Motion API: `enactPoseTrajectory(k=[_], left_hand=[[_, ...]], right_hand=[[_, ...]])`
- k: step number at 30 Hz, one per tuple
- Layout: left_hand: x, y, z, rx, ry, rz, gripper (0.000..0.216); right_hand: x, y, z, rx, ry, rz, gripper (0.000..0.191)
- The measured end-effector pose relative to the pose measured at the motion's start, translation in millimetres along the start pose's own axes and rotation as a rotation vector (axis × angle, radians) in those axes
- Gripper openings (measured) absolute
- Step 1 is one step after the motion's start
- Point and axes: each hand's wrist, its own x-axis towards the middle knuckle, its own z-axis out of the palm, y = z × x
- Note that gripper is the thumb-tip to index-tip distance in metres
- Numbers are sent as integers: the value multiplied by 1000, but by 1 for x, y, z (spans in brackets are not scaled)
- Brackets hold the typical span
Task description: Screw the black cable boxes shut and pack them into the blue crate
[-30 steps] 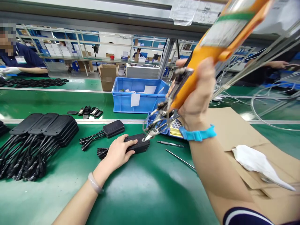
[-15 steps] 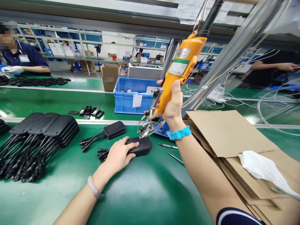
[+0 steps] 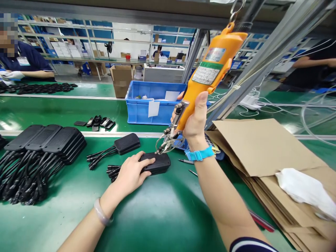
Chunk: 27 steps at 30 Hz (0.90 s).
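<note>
My left hand (image 3: 133, 171) is closed over a black plastic box (image 3: 160, 162) with cables, holding it against the green bench. The box's cables come out to the left, partly behind my fingers. My right hand (image 3: 195, 117) is wrapped round an orange electric screwdriver (image 3: 207, 71), which hangs from a hook and leans to the right. Its metal tip, with thin tubing looped around it, is at the top of the box near my left fingers; I cannot tell whether it touches. Behind my left hand lies a second black box (image 3: 127, 142) with cables.
Stacked black boxes (image 3: 64, 140) with bundled cables stand at left. Small black parts (image 3: 98, 122) and a blue bin (image 3: 147, 111) sit farther back. Flat cardboard (image 3: 257, 147) with a white cloth (image 3: 304, 189) lies at right, near a pen (image 3: 186, 161). A co-worker (image 3: 28, 64) works across the bench.
The screwdriver's upper body has swung to the right, while its tip stays near the top of the box. My left hand keeps its hold. The view has shifted slightly.
</note>
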Motion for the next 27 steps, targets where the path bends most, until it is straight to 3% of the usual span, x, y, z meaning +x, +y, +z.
enactPoseTrajectory(k=[5,9,14,20,27], left_hand=[[-1,4,0,26,2,-32,47],[-5,5,-1,45,2,-48,50],[-7,9,-10,97,-85,-70,51],[-6,8,-9,149,-86,-54,48],[-4,6,-2,151,-58,-30,49]], right_hand=[[-12,-16,6,63,62,-101,51],[-7,-53,24,67,93,-247,46],[12,-90,52,33,53,-237,39],[3,-64,76,100,-22,-76,55],[-13,-35,82,9,-74,50,66]])
